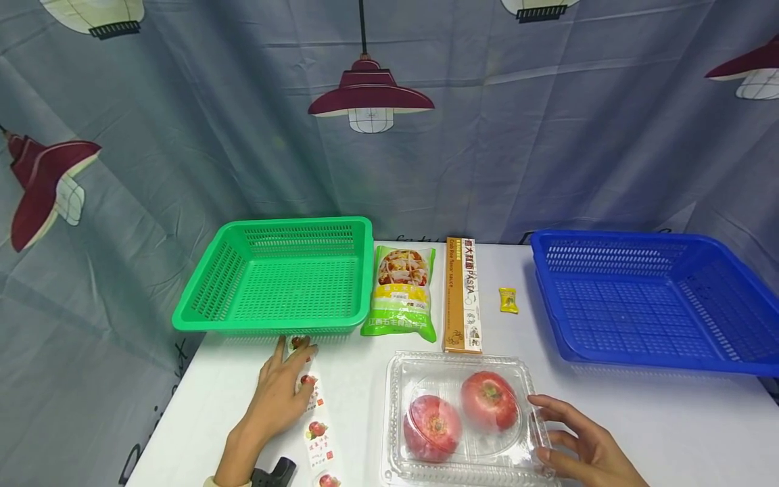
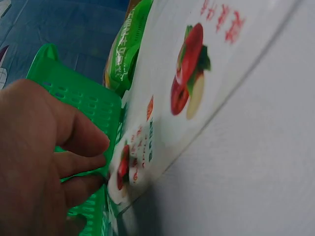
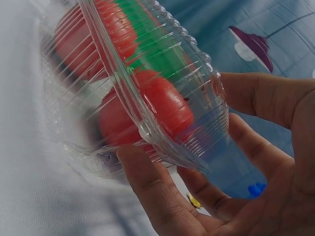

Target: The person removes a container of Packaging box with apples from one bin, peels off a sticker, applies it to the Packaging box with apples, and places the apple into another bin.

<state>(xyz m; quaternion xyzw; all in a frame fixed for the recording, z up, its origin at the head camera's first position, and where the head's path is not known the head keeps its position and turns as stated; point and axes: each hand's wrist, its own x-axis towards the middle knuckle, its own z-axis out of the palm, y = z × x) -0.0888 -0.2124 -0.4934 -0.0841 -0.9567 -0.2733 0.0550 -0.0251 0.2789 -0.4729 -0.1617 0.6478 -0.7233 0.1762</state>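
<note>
The right hand (image 1: pixel 587 450) has the clamshell (image 1: pixel 462 419) by its right side at the near edge of the surface (image 1: pixel 669 419). The wrist view shows the thumb under the rim and the fingers (image 3: pixel 256 98) spread along the ridged lid, curled round it in a loose grasp. The left hand (image 1: pixel 280 389) lies flat with straight fingers on a label strip (image 1: pixel 316 419) that runs along the near-left part of the surface, its far end just in front of the green basket (image 1: pixel 280 277).

This looks like the taking-hold step. Any lift calls for a firmer pinch on the rim, since the thin plastic flexes.

The clamshell is closed and holds two red apples (image 1: pixel 462 412) side by side. The green basket at the far left and the blue basket (image 1: pixel 651 297) at the far right hold nothing. Between them lie a noodle bag (image 1: pixel 402 291), a pasta box (image 1: pixel 462 294) and a small yellow sachet (image 1: pixel 508 300).
</note>
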